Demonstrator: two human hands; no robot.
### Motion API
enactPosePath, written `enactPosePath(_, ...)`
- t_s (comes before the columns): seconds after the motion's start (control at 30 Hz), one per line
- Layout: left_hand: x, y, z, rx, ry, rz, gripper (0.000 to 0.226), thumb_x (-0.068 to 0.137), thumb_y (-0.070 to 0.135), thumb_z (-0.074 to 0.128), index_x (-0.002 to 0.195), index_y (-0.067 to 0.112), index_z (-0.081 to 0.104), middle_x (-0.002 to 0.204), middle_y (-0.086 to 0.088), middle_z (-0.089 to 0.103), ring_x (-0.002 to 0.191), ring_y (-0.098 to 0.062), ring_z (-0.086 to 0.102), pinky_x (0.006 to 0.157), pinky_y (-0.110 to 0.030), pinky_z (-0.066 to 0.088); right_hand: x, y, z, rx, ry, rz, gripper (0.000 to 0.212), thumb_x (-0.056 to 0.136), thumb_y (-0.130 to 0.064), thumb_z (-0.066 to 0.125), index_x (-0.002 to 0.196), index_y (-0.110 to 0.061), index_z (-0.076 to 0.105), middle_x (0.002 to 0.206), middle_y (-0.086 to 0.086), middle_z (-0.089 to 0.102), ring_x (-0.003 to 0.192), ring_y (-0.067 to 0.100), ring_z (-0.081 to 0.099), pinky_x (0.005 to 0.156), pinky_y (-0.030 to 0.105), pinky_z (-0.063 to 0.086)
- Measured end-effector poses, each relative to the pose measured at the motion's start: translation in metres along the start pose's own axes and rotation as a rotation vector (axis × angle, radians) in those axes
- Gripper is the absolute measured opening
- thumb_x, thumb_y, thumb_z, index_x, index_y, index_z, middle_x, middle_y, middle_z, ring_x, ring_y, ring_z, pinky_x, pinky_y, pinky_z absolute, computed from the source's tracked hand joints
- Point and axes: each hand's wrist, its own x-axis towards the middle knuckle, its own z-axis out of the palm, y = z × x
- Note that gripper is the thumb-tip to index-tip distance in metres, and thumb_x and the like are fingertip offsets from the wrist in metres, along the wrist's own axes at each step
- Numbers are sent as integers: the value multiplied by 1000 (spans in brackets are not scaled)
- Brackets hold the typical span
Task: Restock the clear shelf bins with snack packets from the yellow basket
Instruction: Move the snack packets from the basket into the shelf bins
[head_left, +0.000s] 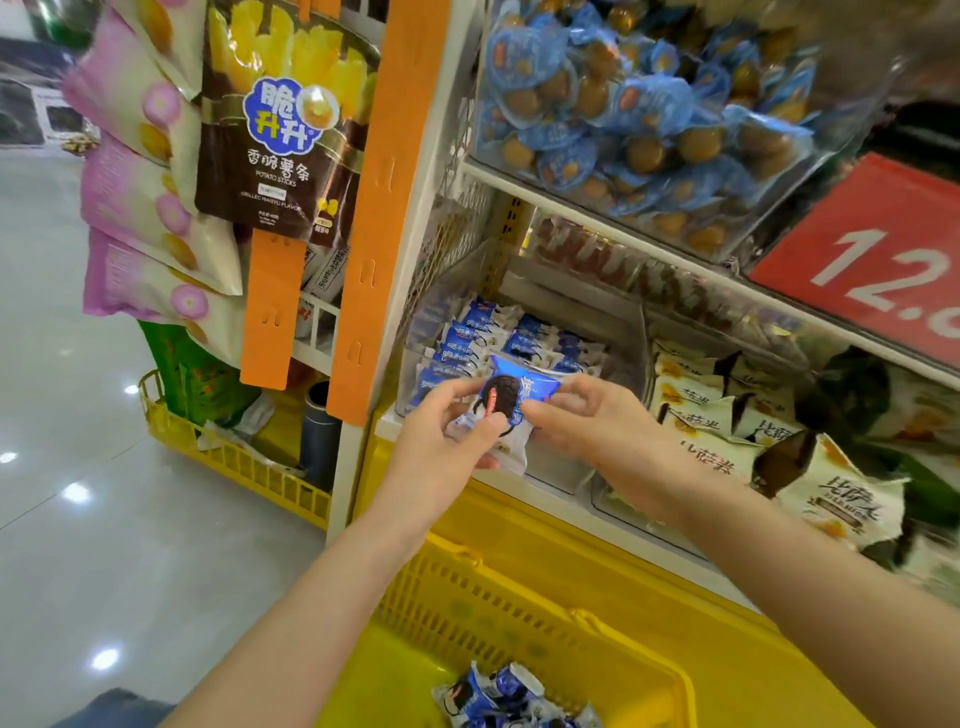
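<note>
- I hold one snack packet (506, 402) between both hands, just in front of the clear bin (413, 364), above the yellow basket (519, 582).
- My left hand (447, 421) grips its lower left end, thumb on top and fingers curled underneath; my right hand (587, 421) pinches the upper right edge.
- The bin lies straight ahead, just beyond the packet, with its open top facing me. The packet's long axis runs from lower left to upper right, so the right-hand end looks nearer the opening.
- The packet is blue and white, glossy and crinkled, with a dark round biscuit printed on it.
- It matches the stacked packets (483, 332) standing on edge in the bin, and the loose ones (498, 696) left in the basket.
- I judge it needs turning on edge to slot in beside the rest.
</note>
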Motion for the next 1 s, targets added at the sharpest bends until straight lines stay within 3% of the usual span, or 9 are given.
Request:
enactPosePath(0.07, -3, 1, 4, 66, -12, 49, 27, 86, 22, 62, 108, 36, 54, 114, 11, 57, 74, -5, 66, 57, -13, 50, -6, 4, 3, 13, 35, 1, 29, 81, -17, 70, 107, -13, 61, 97, 1, 74, 88, 10, 69, 76, 20, 55)
enactPosePath(0.13, -2, 2, 6, 164, -48, 98, 26, 86, 25, 62, 106, 39, 52, 111, 13, 57, 76, -6, 63, 54, -11, 47, -11, 4, 1, 6, 60, -4, 28, 78, -16, 73, 103, -15, 62, 90, -1, 74, 78, 4, 69, 64, 14, 54)
enactPosePath(0.23, 6, 5, 9, 217, -101, 127, 26, 86, 29, 61, 107, 41, 51, 107, 19, 58, 92, -2, 59, 64, -14, 49, -12, 0, -7, 56, 77, -11, 21, 81, -15, 70, 101, -12, 63, 82, -3, 75, 71, 2, 69, 57, 11, 50)
enactPosePath(0.33, 19, 6, 12, 364, -134, 196, 20, 90, 32, 55, 110, 37, 52, 98, 22, 56, 87, 10, 55, 70, -5, 44, -4, -6, -22, 19, 205, -22, 25, 84, -22, 68, 106, -13, 61, 89, -3, 74, 75, 4, 69, 59, 14, 51)
enactPosePath(0.43, 39, 0, 11, 676, -104, 310, 27, 95, 28, 47, 121, 25, 51, 107, 12, 55, 100, 0, 50, 87, -16, 41, 19, -12, -45, -337, 395, -95, 21, 87, -28, 64, 105, -16, 62, 95, -4, 70, 76, 7, 64, 63, 19, 48)
enactPosePath(0.53, 61, -9, 7, 984, -125, 401, 29, 97, 30, 41, 124, 21, 49, 123, 5, 52, 115, -12, 43, 99, -29, 31, 54, -11, -63, -720, 451, -65, 34, 87, -28, 64, 116, -12, 57, 107, 3, 65, 85, 14, 58, 72, 26, 45)
enactPosePath(0.6, 74, -17, 2, 1136, -162, 417, 30, 99, 34, 35, 121, 21, 50, 122, 3, 55, 113, -14, 47, 100, -31, 29, 76, -5, -69, -931, 416, -3, 47, 86, -28, 66, 126, -10, 48, 116, 8, 61, 91, 18, 56, 75, 28, 45)
enactPosePath(0.73, 87, -31, -6, 1273, -200, 508, 37, 100, 38, 26, 109, 24, 59, 108, 5, 63, 101, -13, 53, 95, -31, 26, 115, 13, -74, -1277, 219, 68, 44, 86, -23, 67, 123, -6, 51, 119, 15, 59, 102, 29, 58, 83, 36, 48)
enactPosePath(1.0, 91, -44, -11, 1125, -156, 635, 39, 97, 40, 27, 106, 26, 63, 103, 8, 66, 97, -10, 55, 87, -25, 22, 156, 41, -69, -1343, 53, 184, 48, 80, -16, 73, 121, -6, 50, 121, 14, 56, 108, 27, 55, 87, 32, 44)
